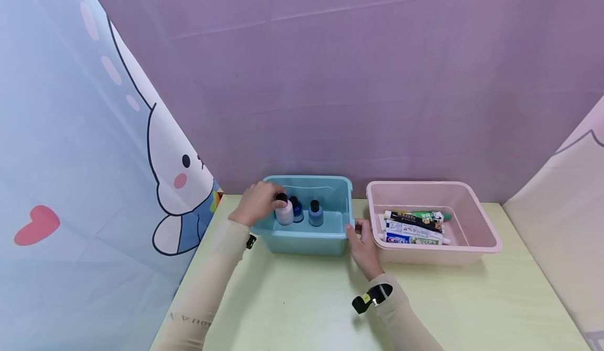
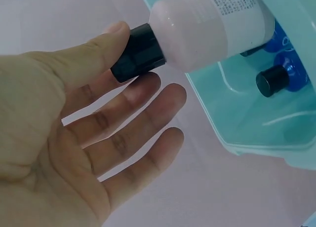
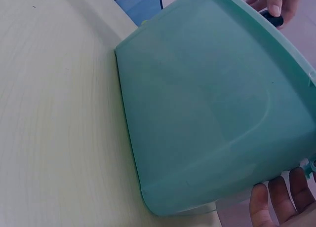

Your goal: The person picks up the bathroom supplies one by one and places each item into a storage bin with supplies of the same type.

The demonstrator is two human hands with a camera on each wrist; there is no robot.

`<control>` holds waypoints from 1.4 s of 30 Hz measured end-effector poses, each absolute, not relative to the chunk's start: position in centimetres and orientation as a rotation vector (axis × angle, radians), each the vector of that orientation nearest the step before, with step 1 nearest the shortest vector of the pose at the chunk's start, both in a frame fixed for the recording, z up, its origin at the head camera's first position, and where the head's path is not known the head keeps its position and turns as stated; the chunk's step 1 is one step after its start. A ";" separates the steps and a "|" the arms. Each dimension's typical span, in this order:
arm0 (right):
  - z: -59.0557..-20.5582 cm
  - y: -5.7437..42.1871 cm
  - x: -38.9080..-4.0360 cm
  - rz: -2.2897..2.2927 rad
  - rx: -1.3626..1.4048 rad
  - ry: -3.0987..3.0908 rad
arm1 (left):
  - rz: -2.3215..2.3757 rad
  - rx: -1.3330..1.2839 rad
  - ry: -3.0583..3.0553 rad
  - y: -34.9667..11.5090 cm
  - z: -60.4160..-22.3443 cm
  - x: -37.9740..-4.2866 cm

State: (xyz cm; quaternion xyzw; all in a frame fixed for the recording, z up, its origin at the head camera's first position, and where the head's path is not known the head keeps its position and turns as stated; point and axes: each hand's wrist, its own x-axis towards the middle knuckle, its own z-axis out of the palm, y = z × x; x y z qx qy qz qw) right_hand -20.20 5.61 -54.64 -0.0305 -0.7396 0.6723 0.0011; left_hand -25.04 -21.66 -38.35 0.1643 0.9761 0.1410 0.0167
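My left hand (image 1: 257, 204) pinches the black cap of a pale pinkish-white bottle (image 1: 284, 215) between thumb and fingers. Its other fingers spread loosely in the left wrist view, where a printed label (image 2: 234, 10) shows on the bottle. The bottle stands over the left part of a teal plastic bin (image 1: 304, 244). Close to it inside are a dark blue bottle (image 1: 298, 212) and a lighter blue bottle (image 1: 316, 216), both black-capped. My right hand (image 1: 364, 248) holds the bin's front right corner, thumb at the rim and fingers (image 3: 279, 197) against the outer side wall.
To the right stands a pink bin (image 1: 439, 256) with several toothpaste tubes (image 1: 415, 221) inside. Both bins sit on a pale yellow-green table (image 1: 302, 304). A purple cloth (image 1: 330, 88) hangs behind them, with a cartoon-printed cloth (image 1: 94, 157) on the left.
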 end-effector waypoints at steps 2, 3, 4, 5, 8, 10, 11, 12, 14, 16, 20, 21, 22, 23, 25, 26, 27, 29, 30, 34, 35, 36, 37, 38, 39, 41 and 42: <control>-54.6 5.6 -20.2 2.113 -0.092 -2.326 | 0.409 0.509 3.023 -21.7 -38.3 -25.3; -54.6 5.6 -20.2 2.116 -0.092 -2.330 | 0.390 0.508 3.018 -21.7 -38.3 -25.4; -54.6 5.7 -20.2 2.121 -0.093 -2.333 | 0.374 0.501 3.013 -21.7 -38.2 -25.5; -54.6 5.7 -20.2 2.127 -0.094 -2.339 | 0.351 0.499 3.009 -21.8 -38.2 -25.6; -54.5 5.8 -20.2 2.143 -0.100 -2.361 | 0.300 0.486 2.991 -21.8 -38.2 -25.9; -54.2 5.9 -20.2 2.160 -0.113 -2.369 | 0.271 0.491 2.977 -21.9 -38.2 -26.1; -53.6 5.9 -20.0 2.161 -0.114 -2.378 | 0.256 0.493 2.973 -21.9 -38.3 -26.2; -53.0 5.9 -19.7 2.162 -0.114 -2.382 | 0.246 0.491 2.966 -21.9 -38.3 -26.4; -51.6 5.9 -19.1 2.172 -0.112 -2.383 | 0.226 0.490 2.955 -21.9 -38.4 -26.6; -50.3 5.9 -18.6 2.176 -0.105 -2.387 | 0.204 0.484 2.948 -21.9 -38.5 -26.8; -49.8 5.9 -18.3 2.181 -0.098 -2.382 | 0.162 0.483 2.934 -22.0 -38.8 -27.3; -49.7 5.9 -18.3 2.184 -0.101 -2.382 | 0.152 0.483 2.933 -22.0 -38.8 -27.4; -49.7 5.9 -18.3 2.186 -0.103 -2.381 | 0.142 0.483 2.930 -22.0 -38.9 -27.5; -49.7 5.9 -18.3 2.187 -0.103 -2.380 | 0.135 0.482 2.926 -22.0 -39.0 -27.6; -49.8 5.9 -18.3 2.185 -0.096 -2.379 | 0.111 0.474 2.924 -22.0 -39.1 -27.8; -49.9 5.9 -18.3 2.186 -0.091 -2.377 | 0.094 0.470 2.922 -22.0 -39.2 -27.9; -50.0 5.9 -18.3 2.187 -0.086 -2.376 | 0.078 0.466 2.921 -22.0 -39.3 -28.0; -49.9 5.8 -18.2 2.183 -0.085 -2.375 | 0.041 0.465 2.923 -22.1 -39.5 -28.3; -49.9 5.8 -18.2 2.182 -0.087 -2.376 | 0.024 0.463 2.917 -22.2 -39.6 -28.4; -50.0 5.8 -18.3 2.184 -0.114 -2.384 | 0.031 0.488 2.958 -22.4 -39.5 -28.9; -50.1 5.9 -18.4 2.180 -0.112 -2.385 | 0.041 0.495 2.979 -22.4 -39.4 -29.1; -50.5 5.9 -18.7 2.184 -0.115 -2.382 | 0.052 0.493 2.996 -22.4 -39.2 -29.2; -51.0 6.0 -18.9 2.189 -0.115 -2.379 | 0.058 0.493 3.021 -22.4 -39.1 -29.3; -51.5 6.0 -19.2 2.194 -0.116 -2.373 | 0.062 0.490 3.034 -22.4 -38.9 -29.3; -52.1 6.0 -19.4 2.200 -0.117 -2.366 | 0.065 0.480 3.037 -22.4 -38.8 -29.4; -53.1 6.0 -19.8 2.195 -0.121 -2.361 | 0.068 0.472 3.033 -22.4 -38.6 -29.4; -53.6 6.0 -20.0 2.195 -0.126 -2.357 | 0.074 0.469 3.020 -22.4 -38.5 -29.3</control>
